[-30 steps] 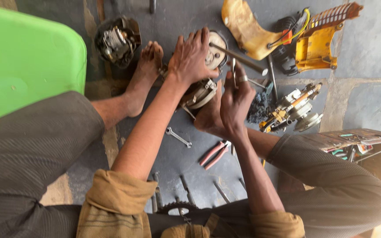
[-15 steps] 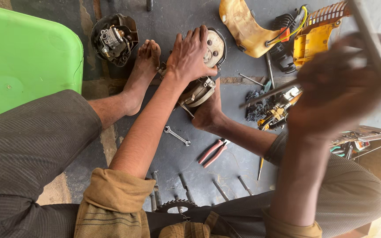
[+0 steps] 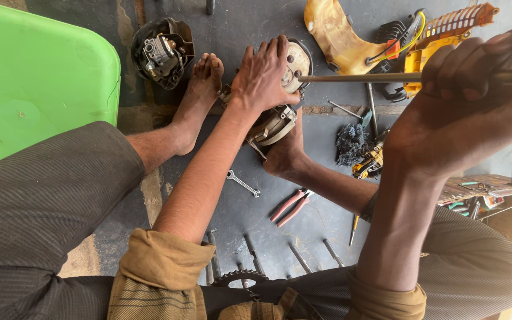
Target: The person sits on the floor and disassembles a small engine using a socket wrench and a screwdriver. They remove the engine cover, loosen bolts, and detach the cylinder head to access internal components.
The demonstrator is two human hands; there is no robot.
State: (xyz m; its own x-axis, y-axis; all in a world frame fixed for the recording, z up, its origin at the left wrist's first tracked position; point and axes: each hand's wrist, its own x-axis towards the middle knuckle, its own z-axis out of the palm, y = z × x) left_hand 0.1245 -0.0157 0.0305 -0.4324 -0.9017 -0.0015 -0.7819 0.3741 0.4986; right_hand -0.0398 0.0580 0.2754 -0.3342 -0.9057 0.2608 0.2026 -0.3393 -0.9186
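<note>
Left hand [image 3: 265, 74] spread flat, pressed down on the round metal engine part [image 3: 280, 106] on the dark floor [image 3: 244, 24], braced between two bare feet (one foot [image 3: 195, 101] just left of it, the other beneath its lower edge); right hand [image 3: 463, 112] raised near the camera, fingers wrapped tight round a long metal rod [image 3: 357, 77], tip reaching over the part; small spanner [image 3: 243, 184] and red-handled pliers [image 3: 290, 206] lying below; green plastic tub [image 3: 37, 77] at far left.
</note>
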